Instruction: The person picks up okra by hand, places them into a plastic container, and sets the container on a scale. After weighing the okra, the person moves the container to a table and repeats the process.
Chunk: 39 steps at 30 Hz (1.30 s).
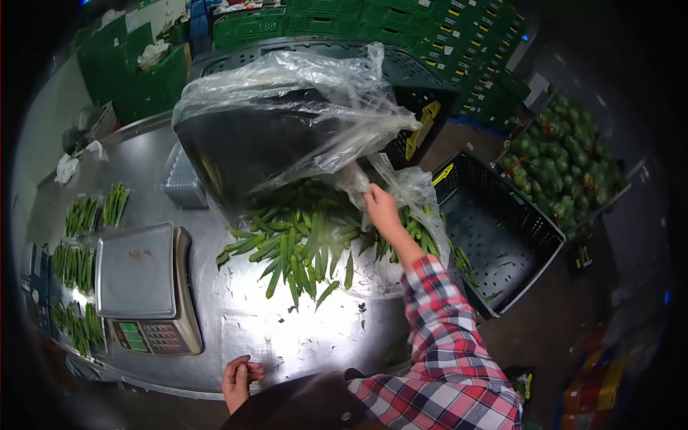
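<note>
My right hand [382, 209] is closed on the clear plastic liner [351, 172], which drapes out of a tilted black crate [251, 143]. Green okra pods [304, 247] lie heaped on the steel table under the crate's mouth, with some more inside the plastic beside my right wrist. Low at the table's front edge, my left hand [240, 380] is empty, its fingers loosely bent and apart. It touches neither the okra nor the crate.
A weighing scale [147, 287] stands at the left, beside packed okra trays [74, 269]. An open black crate [502, 236] sits at the table's right side. Beyond it is a bin of round green produce [566, 158]. Green crates [401, 25] are stacked behind.
</note>
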{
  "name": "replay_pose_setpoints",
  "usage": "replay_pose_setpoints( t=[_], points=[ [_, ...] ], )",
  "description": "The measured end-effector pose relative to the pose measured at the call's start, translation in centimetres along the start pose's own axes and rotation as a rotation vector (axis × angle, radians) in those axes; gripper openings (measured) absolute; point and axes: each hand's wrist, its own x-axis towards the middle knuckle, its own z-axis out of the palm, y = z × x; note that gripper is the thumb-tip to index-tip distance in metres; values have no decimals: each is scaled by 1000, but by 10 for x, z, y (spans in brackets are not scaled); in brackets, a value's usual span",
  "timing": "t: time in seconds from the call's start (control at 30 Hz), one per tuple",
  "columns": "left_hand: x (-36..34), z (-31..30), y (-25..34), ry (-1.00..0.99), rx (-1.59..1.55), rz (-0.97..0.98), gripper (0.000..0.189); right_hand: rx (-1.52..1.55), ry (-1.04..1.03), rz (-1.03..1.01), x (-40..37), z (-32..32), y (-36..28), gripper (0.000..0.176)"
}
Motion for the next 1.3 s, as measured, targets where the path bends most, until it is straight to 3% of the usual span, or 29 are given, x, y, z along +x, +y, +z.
replay_pose_setpoints(
  t=[0.07, 0.1, 0.2, 0.3, 0.33, 0.4, 0.47, 0.57, 0.63, 0.67, 0.73, 0.77, 0.87, 0.97, 1.07, 1.1, 1.13, 1.17, 1.2, 1.23, 1.27, 1.3],
  points=[
    [1, 2, 2, -60, -14, -30, 21, -92, 21, -209, -24, -31, 9, 19],
    [3, 1, 3, -87, -7, -43, 21, 107, -83, 2, -33, -60, -15, 19],
    [14, 2, 4, -191, -3, -64, 21, 261, -45, 79, -45, -126, -55, 18],
    [27, 5, 7, -301, -2, -70, 22, 367, -62, 25, -45, -184, -130, 15],
    [29, 6, 8, -336, -17, -72, 22, 271, -42, -9, -42, -197, -149, 16],
    [37, 9, 9, -405, -50, -73, 22, -4, 56, -261, -27, -223, -173, 19],
    [45, 9, 4, -430, -74, -93, 22, 131, 93, -229, -21, -239, -235, 20],
    [53, 11, -5, -434, -89, -127, 21, -58, 170, -437, 12, -277, -279, 25],
    [59, 13, -7, -405, -77, -121, 21, 133, 222, -500, 51, -313, -282, 24],
    [61, 14, -7, -384, -67, -113, 20, 169, 148, -576, 51, -312, -299, 22],
    [62, 23, -3, -322, -68, -95, 20, 245, 276, -676, 66, -293, -309, 18],
    [61, 27, -3, -282, -55, -86, 20, 280, 479, -694, 89, -286, -303, 16],
    [64, 42, -6, -151, -8, -43, 20, 56, 398, -600, 185, -340, -247, 15],
    [73, 66, 1, -20, 112, 147, 21, -128, 445, -522, 243, -331, -194, 17],
    [91, 102, 47, 111, 500, 474, 28, -247, 418, -369, 270, -305, -143, 20],
    [101, 114, 69, 37, 562, 551, 33, -214, 395, -327, 290, -294, -118, 20],
    [112, 131, 89, 1, 599, 710, 34, -389, 416, -387, 311, -289, -89, 19],
    [121, 150, 104, 18, 593, 791, 34, -400, 322, -247, 326, -277, -66, 19],
    [127, 168, 119, 23, 564, 767, 33, -377, 285, -251, 337, -262, -44, 20],
    [116, 175, 122, 17, 510, 794, 33, -363, 299, -276, 322, -270, -39, 20],
    [119, 185, 122, 1, 517, 764, 31, -519, 164, -414, 381, -271, 37, 31],
    [120, 192, 120, -19, 523, 726, 29, -495, -46, -208, 350, -247, 31, 36]
  ],
)
